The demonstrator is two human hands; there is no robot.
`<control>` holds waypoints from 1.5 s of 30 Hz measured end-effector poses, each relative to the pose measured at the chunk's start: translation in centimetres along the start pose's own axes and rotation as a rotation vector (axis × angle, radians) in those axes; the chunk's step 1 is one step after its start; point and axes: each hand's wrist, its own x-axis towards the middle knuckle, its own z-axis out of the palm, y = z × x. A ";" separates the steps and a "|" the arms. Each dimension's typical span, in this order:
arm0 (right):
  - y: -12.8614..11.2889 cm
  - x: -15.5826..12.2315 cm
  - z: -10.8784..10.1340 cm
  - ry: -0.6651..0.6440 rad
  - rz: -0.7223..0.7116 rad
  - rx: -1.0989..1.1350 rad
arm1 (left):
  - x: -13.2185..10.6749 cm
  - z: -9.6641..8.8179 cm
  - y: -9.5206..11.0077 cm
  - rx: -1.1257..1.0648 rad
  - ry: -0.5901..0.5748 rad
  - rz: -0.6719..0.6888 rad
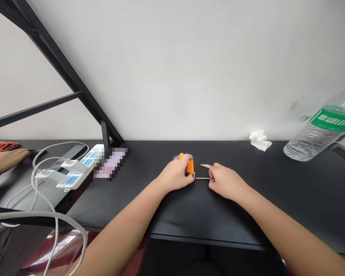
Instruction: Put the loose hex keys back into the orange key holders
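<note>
My left hand (176, 173) is closed around an orange tool body (190, 166), which looks like the holder of a hex key set. Thin metal tips (176, 157) stick out past its far left end. From its near right corner a straight metal rod (201, 178) runs across to my right hand (224, 180). The fingers of that hand are curled shut on the rod's other end. Several more thin metal rods (205, 166) point left from beside my right fingers; how they are held is hidden. Both hands rest low over the black table (172, 211).
A crumpled tissue (260, 140) lies by the wall, and a tilted water bottle (319, 132) is on the right. A white power strip (80, 168) with chargers and cables stands left, near a blurred flat item (111, 163). Another person's hand (7, 163) works at far left.
</note>
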 end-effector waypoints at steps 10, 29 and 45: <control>1.5 0.0 -1.6 0.151 -0.145 0.518 | 0.2 0.4 -0.6 -0.109 -0.002 0.030; 1.2 -0.4 -2.3 0.261 -0.150 0.599 | 0.1 0.7 -1.1 -0.152 0.020 0.093; 0.8 -0.4 -1.6 0.258 -0.039 0.755 | 0.2 1.1 -0.9 -0.100 0.024 0.113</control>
